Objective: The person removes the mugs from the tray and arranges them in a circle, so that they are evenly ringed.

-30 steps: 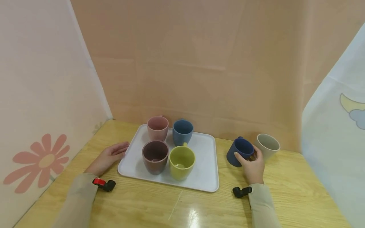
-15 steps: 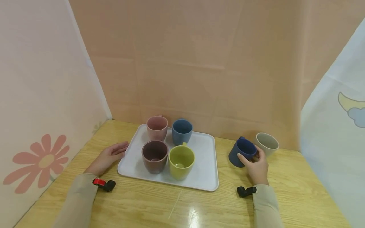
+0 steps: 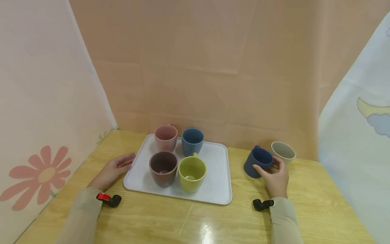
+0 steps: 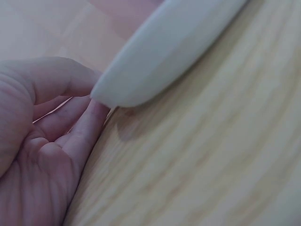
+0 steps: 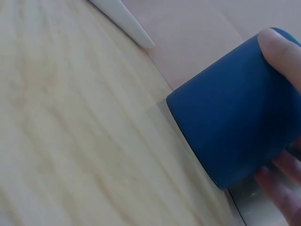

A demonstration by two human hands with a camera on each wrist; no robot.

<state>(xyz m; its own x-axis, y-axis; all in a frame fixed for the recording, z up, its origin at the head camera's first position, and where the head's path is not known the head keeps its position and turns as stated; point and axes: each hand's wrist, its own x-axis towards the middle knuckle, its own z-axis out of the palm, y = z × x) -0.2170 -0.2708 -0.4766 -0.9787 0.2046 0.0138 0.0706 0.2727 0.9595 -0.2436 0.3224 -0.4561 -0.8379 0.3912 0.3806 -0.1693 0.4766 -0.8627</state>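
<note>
In the head view, my left hand lies beside the left edge of a white tray, its fingers extended. The left wrist view shows its fingertips touching the tray's rim. My right hand grips a dark blue mug on the table, thumb on the near side and fingers round the right side. In the right wrist view the base of the blue mug sits on or very close to the wood. Close behind the right hand stands a beige cup, partly hidden.
On the tray stand a pink mug, a blue-grey mug, a brown mug and a yellow-green mug. The wooden table is bounded by a tan backdrop and pale side sheets.
The right hand and the dark blue mug have shifted slightly right over the last second, nearer the beige cup. The left hand stays at the tray's edge. The head view has turned a little.
</note>
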